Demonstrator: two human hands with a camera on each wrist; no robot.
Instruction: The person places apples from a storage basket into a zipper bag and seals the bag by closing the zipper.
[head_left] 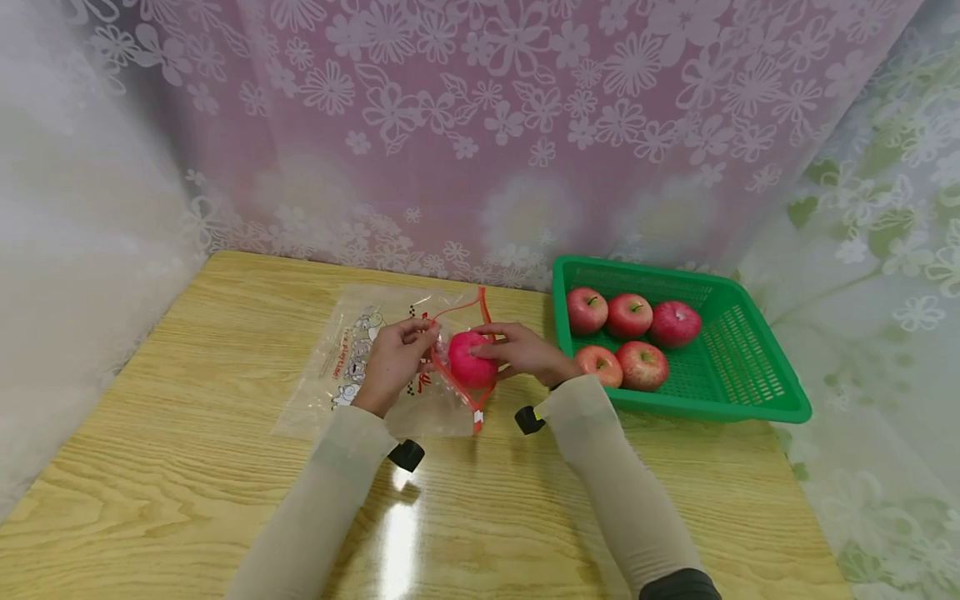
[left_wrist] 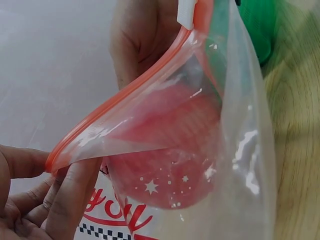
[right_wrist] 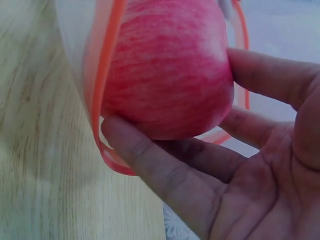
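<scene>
A clear plastic zip bag with printed cartoon figures and an orange zip edge lies on the table, its mouth facing right. My left hand pinches the orange edge of the mouth between thumb and fingers, lifting it apart. In my right hand a red apple is held by curled fingers and thumb, inside the bag's mouth. Through the clear film the apple shows in the left wrist view. The right wrist view has the fingers around the apple, with the orange edge beside it.
A green plastic basket stands at the right of the table, with several red apples in its left part. A white slider sits on the bag's zip. The wooden table meets a pink floral curtain behind.
</scene>
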